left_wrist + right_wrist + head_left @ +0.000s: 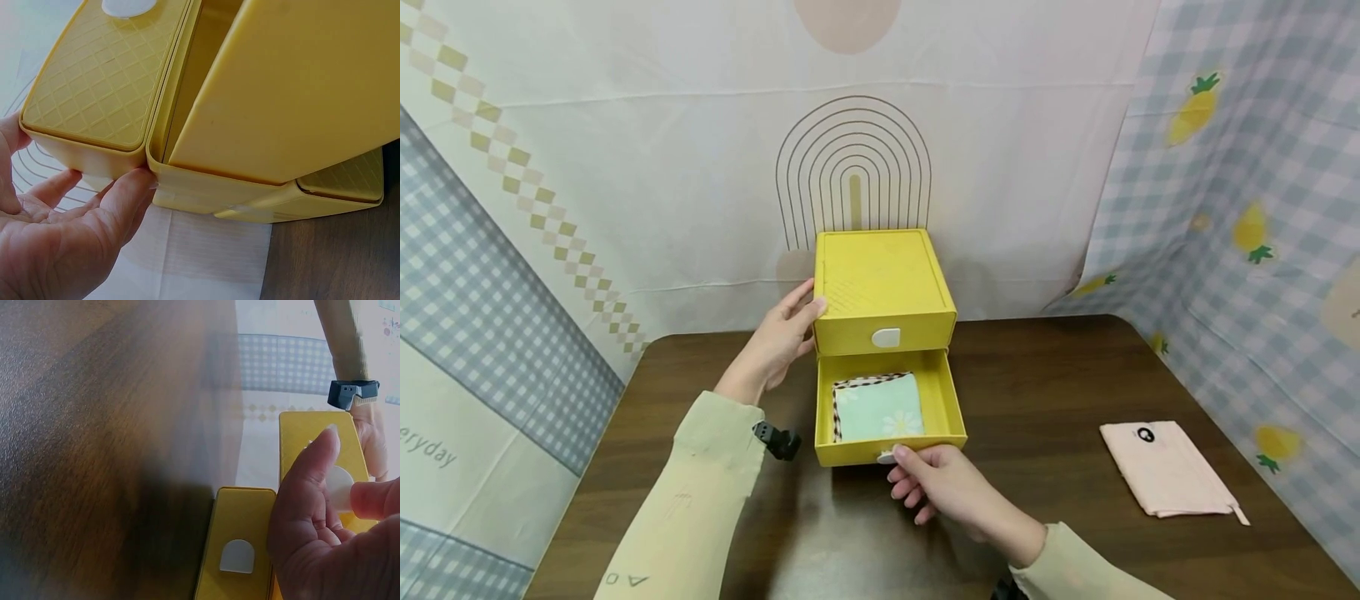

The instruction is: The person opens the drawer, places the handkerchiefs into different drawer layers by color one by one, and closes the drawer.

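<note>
Desk (1022, 392) bears yellow cabinet (883, 275), mid. drawer (850, 455) out twd near side, axis near–far; L hand (777, 340) w/ fingers loosely extended on cabinet's L side, R hand (955, 492), nearer to drawer front, fingers pinching white knob (886, 457), folded mint cloth (876, 408) inside, far of them.

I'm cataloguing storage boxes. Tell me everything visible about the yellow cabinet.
The cabinet, seemingly plastic, has diamond-textured drawer fronts with white handles. It stands upright on the brown table. The top drawer is shut, the middle drawer pulled out with a folded cloth inside, and the bottom drawer shut. The left hand touches the cabinet's left side; the right hand pinches the middle drawer's handle.
</note>
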Action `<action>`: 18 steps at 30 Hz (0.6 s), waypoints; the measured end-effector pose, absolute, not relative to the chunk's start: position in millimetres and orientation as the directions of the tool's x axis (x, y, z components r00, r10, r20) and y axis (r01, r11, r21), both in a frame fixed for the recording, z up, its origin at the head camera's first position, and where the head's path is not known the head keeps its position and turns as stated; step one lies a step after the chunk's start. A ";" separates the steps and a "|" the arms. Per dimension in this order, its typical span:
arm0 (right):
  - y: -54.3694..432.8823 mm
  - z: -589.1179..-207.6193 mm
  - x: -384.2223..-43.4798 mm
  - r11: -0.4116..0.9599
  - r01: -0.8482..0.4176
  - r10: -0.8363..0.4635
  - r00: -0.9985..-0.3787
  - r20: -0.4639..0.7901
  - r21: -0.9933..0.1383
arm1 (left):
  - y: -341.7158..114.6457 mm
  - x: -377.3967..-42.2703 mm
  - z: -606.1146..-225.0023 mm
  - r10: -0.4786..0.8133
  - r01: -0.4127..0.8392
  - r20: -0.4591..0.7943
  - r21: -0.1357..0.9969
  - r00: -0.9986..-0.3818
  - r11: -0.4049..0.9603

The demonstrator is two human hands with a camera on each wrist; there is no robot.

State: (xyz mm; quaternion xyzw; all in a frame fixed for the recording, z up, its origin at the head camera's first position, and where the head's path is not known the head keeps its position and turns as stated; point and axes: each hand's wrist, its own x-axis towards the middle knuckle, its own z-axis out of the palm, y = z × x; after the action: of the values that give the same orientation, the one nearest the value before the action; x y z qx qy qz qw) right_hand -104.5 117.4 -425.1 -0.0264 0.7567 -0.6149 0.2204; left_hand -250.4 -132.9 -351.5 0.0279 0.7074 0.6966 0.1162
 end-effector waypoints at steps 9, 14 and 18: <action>113.2 -426.6 -107.3 0.264 0.213 -0.284 -0.915 -0.287 -0.941 | -133.6 -249.9 -350.7 0.199 -0.127 -0.132 0.991 -0.971 0.035; 111.4 -427.1 -111.8 0.262 0.212 -0.267 -0.922 -0.282 -0.942 | -133.0 -251.0 -351.6 0.199 -0.124 -0.127 0.992 -0.972 0.028; 109.9 -428.2 -119.0 0.262 0.206 -0.248 -0.930 -0.272 -0.943 | -131.8 -251.6 -352.1 0.196 -0.125 -0.127 0.992 -0.972 0.023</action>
State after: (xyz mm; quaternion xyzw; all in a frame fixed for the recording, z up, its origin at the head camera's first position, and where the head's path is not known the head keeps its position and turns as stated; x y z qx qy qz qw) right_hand -119.0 109.9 -428.2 -0.0135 0.7720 -0.6075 0.1866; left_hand -251.6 -131.8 -352.1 0.0250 0.7060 0.6984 0.1148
